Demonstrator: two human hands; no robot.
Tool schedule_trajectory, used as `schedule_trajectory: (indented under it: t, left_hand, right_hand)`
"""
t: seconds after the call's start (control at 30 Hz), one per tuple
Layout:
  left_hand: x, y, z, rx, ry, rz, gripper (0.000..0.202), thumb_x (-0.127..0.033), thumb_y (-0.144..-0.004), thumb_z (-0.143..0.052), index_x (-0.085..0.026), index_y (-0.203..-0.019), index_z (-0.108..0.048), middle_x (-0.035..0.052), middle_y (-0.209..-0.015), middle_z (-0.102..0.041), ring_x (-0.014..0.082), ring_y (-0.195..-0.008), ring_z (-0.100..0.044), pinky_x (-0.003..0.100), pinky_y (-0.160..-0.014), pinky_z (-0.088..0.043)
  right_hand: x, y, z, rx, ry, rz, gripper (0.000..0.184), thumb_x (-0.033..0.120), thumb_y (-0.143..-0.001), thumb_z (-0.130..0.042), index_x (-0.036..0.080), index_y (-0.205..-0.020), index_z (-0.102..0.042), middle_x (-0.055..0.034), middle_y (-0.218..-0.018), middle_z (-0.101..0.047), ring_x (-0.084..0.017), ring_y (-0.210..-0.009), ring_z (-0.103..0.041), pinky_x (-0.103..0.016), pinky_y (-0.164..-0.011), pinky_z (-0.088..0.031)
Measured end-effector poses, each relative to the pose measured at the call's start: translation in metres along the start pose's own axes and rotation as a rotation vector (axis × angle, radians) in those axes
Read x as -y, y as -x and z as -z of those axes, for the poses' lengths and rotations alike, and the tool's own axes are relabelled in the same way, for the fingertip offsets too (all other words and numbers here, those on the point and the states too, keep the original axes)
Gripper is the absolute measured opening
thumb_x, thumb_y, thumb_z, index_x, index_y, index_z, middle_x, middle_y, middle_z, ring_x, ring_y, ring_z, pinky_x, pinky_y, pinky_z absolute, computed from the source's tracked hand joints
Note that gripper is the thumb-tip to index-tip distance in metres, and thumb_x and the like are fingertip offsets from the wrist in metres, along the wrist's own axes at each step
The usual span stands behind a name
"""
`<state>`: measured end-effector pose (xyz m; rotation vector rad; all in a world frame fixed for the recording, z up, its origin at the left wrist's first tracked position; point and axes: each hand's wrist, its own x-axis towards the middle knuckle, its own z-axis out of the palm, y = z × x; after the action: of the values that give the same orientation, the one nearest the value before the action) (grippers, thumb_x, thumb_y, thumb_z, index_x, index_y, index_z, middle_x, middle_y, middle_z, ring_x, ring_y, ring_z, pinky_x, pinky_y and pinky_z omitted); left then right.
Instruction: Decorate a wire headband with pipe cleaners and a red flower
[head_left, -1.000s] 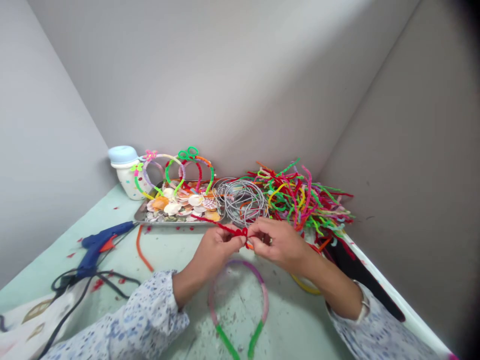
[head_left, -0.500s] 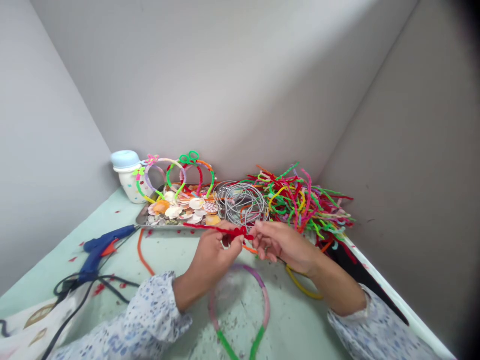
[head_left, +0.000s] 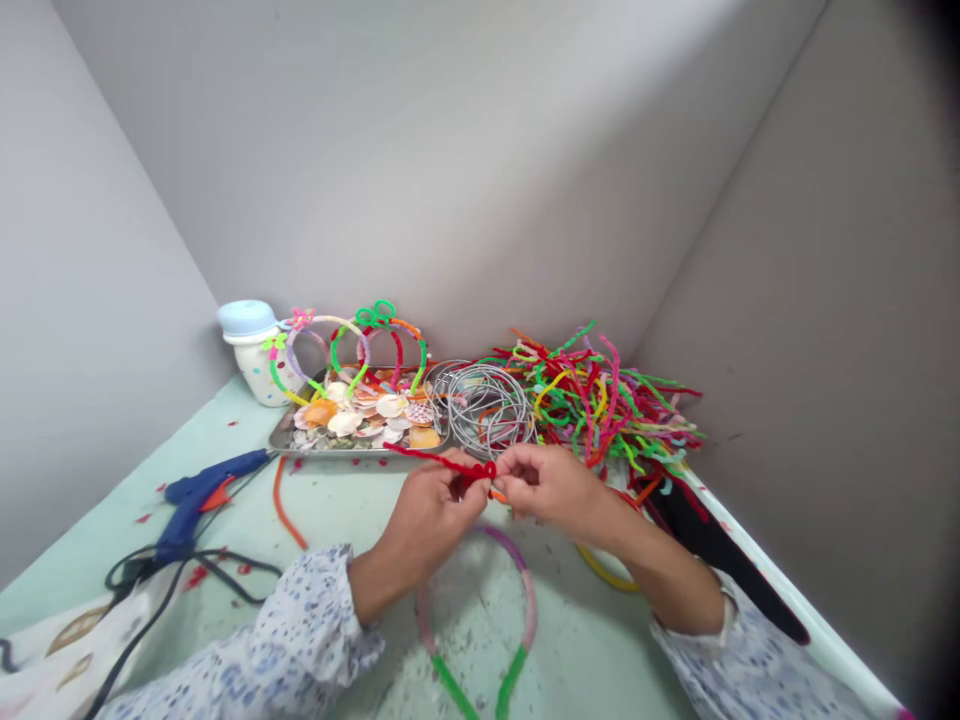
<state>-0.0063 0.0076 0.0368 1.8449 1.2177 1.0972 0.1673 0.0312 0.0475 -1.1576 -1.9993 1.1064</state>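
Both of my hands pinch a red pipe cleaner (head_left: 442, 460) over the pale green table. My left hand (head_left: 431, 510) grips it near a small twisted loop, and its free end sticks out to the left. My right hand (head_left: 551, 485) pinches the same loop from the right side, fingers closed. Below my hands lies a headband (head_left: 529, 610) wrapped in pink, purple and green pipe cleaner. A yellow pipe cleaner (head_left: 604, 573) curves under my right wrist.
A metal tray (head_left: 289, 432) of shells holds finished headbands (head_left: 375, 330). Silver wire headbands (head_left: 487, 405) and a heap of coloured pipe cleaners (head_left: 607, 395) lie behind. A blue glue gun (head_left: 199, 492) with black cord, an orange pipe cleaner (head_left: 281, 500) and a white jar (head_left: 251, 350) are at left.
My hands stay together on the red pipe cleaner, shifting slightly while working its loop. The free red end has tilted a little.
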Motion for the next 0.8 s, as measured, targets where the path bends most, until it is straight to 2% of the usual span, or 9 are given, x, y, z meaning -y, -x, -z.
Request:
schedule_trajectory:
  t: [0.17, 0.27, 0.33, 0.4, 0.47, 0.53, 0.6, 0.7, 0.8]
  left_hand:
    - [0.007, -0.007, 0.003, 0.109, 0.302, 0.241, 0.013, -0.02, -0.073, -0.055, -0.014, -0.064, -0.062, -0.0011, -0.06, -0.056, 0.0108, -0.057, -0.046, 0.023, -0.056, -0.034]
    - [0.011, -0.009, 0.005, 0.183, 0.45, 0.375, 0.014, -0.019, -0.07, -0.057, -0.013, -0.057, -0.059, -0.0014, -0.055, -0.052, 0.0094, -0.052, -0.041, 0.023, -0.052, -0.032]
    - [0.013, -0.01, 0.005, 0.22, 0.525, 0.445, 0.015, -0.021, -0.07, -0.056, -0.013, -0.057, -0.058, -0.0006, -0.055, -0.052, 0.0094, -0.051, -0.041, 0.023, -0.051, -0.032]
    - [0.013, -0.009, 0.005, 0.17, 0.498, 0.424, 0.016, -0.022, -0.071, -0.057, -0.012, -0.059, -0.059, 0.0, -0.056, -0.053, 0.0098, -0.052, -0.042, 0.024, -0.052, -0.034]
    - [0.01, -0.008, 0.004, 0.049, 0.381, 0.344, 0.015, -0.026, -0.073, -0.058, -0.013, -0.067, -0.062, -0.0003, -0.059, -0.056, 0.0107, -0.054, -0.045, 0.024, -0.055, -0.035]
    - [0.005, -0.006, 0.003, -0.052, 0.248, 0.268, 0.016, -0.029, -0.076, -0.058, -0.014, -0.076, -0.063, -0.0002, -0.063, -0.059, 0.0126, -0.058, -0.05, 0.024, -0.057, -0.038]
    - [0.0, -0.002, 0.002, -0.092, 0.098, 0.173, 0.016, -0.029, -0.078, -0.056, -0.015, -0.076, -0.064, 0.0015, -0.068, -0.062, 0.0144, -0.063, -0.054, 0.025, -0.06, -0.04]
    - [-0.002, 0.003, -0.001, -0.099, -0.077, -0.043, 0.015, -0.02, -0.079, -0.053, -0.016, -0.075, -0.066, 0.0029, -0.076, -0.066, 0.0162, -0.075, -0.058, 0.027, -0.073, -0.042]
    - [-0.003, 0.005, -0.003, -0.093, -0.135, -0.148, 0.016, -0.015, -0.079, -0.052, -0.018, -0.075, -0.067, 0.0018, -0.078, -0.067, 0.0159, -0.079, -0.059, 0.028, -0.078, -0.042]
  right_hand:
    - [-0.013, 0.003, -0.005, -0.211, 0.698, 0.595, 0.012, 0.014, -0.083, -0.048, 0.017, -0.081, -0.06, -0.0021, -0.072, -0.058, -0.012, -0.063, -0.053, -0.023, -0.056, -0.039]
    - [-0.023, 0.004, -0.006, -0.172, 0.899, 0.745, 0.016, 0.016, -0.089, -0.044, 0.016, -0.089, -0.06, -0.0041, -0.074, -0.059, -0.015, -0.069, -0.055, -0.025, -0.059, -0.04]
    - [-0.025, 0.003, -0.006, -0.138, 0.843, 0.751, 0.017, 0.016, -0.09, -0.044, 0.018, -0.093, -0.061, -0.005, -0.078, -0.061, -0.016, -0.074, -0.057, -0.026, -0.063, -0.042]
    - [-0.022, 0.0, -0.004, -0.151, 0.639, 0.624, 0.014, 0.02, -0.089, -0.047, 0.019, -0.093, -0.061, -0.0052, -0.083, -0.063, -0.016, -0.077, -0.058, -0.026, -0.066, -0.044]
    - [-0.016, -0.003, -0.002, -0.164, 0.32, 0.36, 0.013, 0.029, -0.087, -0.052, 0.02, -0.092, -0.06, -0.0047, -0.085, -0.063, -0.015, -0.073, -0.059, -0.025, -0.062, -0.045]
    - [-0.011, -0.005, 0.001, -0.083, -0.052, 0.052, 0.027, 0.043, -0.087, -0.049, 0.018, -0.088, -0.059, -0.0034, -0.078, -0.061, -0.013, -0.06, -0.058, -0.023, -0.048, -0.042]
    - [-0.008, -0.006, 0.002, 0.04, -0.352, -0.157, 0.038, 0.051, -0.086, -0.046, 0.016, -0.079, -0.057, -0.0015, -0.068, -0.058, -0.01, -0.048, -0.054, -0.02, -0.038, -0.033]
    - [-0.009, -0.006, 0.001, 0.154, -0.554, -0.255, 0.035, 0.048, -0.081, -0.055, 0.015, -0.069, -0.055, 0.0009, -0.06, -0.054, -0.007, -0.044, -0.051, -0.017, -0.035, -0.027]
    - [-0.01, -0.004, -0.001, 0.19, -0.583, -0.281, 0.023, 0.035, -0.078, -0.059, 0.015, -0.068, -0.055, 0.0022, -0.058, -0.054, -0.007, -0.043, -0.051, -0.017, -0.036, -0.026]
